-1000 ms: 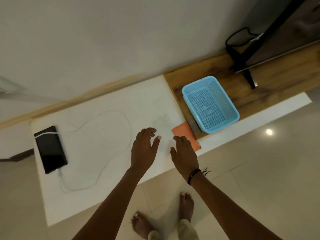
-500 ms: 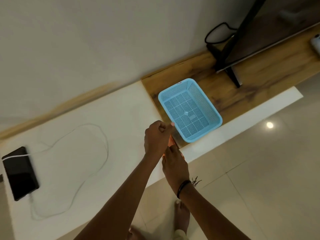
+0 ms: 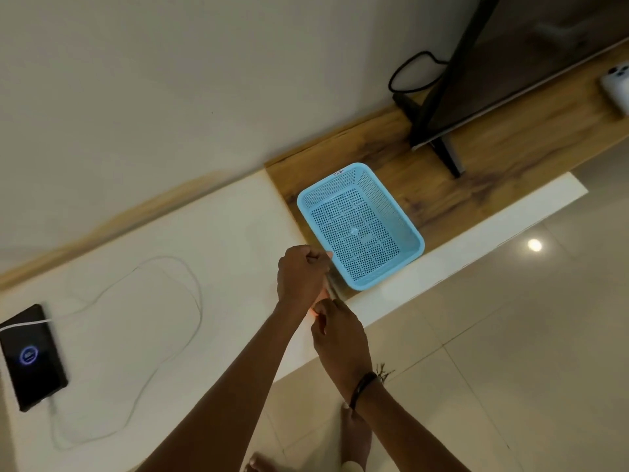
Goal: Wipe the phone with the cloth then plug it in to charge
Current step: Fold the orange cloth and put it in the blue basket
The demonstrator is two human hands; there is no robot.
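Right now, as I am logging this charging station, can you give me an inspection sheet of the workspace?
Surface: white counter meeting a wood shelf along the wall.
Job's things: phone lies at the counter's left end, screen lit with a ring icon; orange cloth barely shows between the hands.
Clutter: empty blue basket; a second phone at the far right.
Grippers: left hand and right hand both closed on the cloth beside the basket.
Cables: white cable loops across the counter to the phone; black cord behind the TV.
Surroundings: TV on the shelf, tiled floor, bare feet below.
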